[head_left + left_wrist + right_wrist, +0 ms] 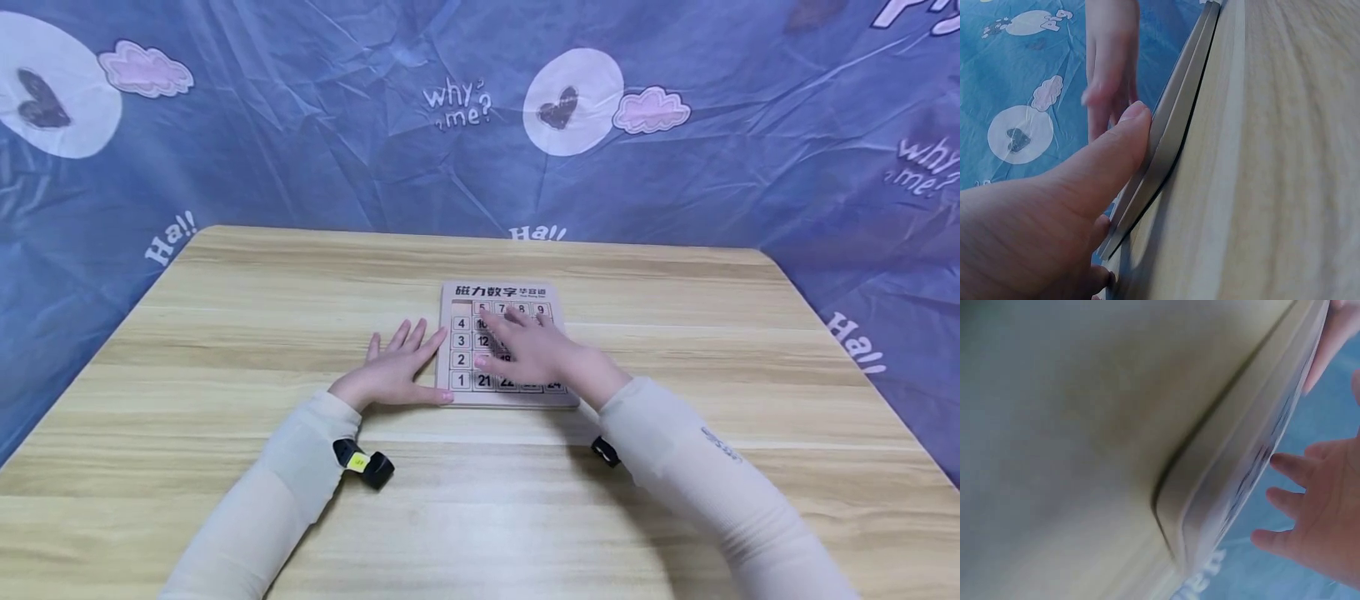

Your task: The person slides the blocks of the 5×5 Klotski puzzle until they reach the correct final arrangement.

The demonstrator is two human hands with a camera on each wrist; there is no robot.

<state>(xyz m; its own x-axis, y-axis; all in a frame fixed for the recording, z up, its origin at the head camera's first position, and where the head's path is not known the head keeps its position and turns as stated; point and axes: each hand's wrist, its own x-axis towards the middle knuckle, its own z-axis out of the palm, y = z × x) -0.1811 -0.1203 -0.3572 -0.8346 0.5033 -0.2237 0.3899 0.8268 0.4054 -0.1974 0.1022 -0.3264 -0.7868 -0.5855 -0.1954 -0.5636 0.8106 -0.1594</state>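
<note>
A number slide puzzle (498, 400) with a pale frame lies flat on the table, a gap (462, 308) at the top left of its grid. My left hand (393, 372) is at the board's left edge, fingers spread. Its thumb (1113, 140) rests on the near-left corner. Over the tiles stretches my right hand (536, 350), its fingers extended and covering several numbers. In the right wrist view at least one fingertip (1285, 464) meets the tile face or comes very close; I cannot tell which. Tiles 4, 3, 2 and 1 run down the left column.
The wooden table (480, 517) stretches out around the board. Behind it hangs a blue printed cloth (337, 150). Black straps with small devices sit at both wrists, the left one (363, 462) bearing a yellow label.
</note>
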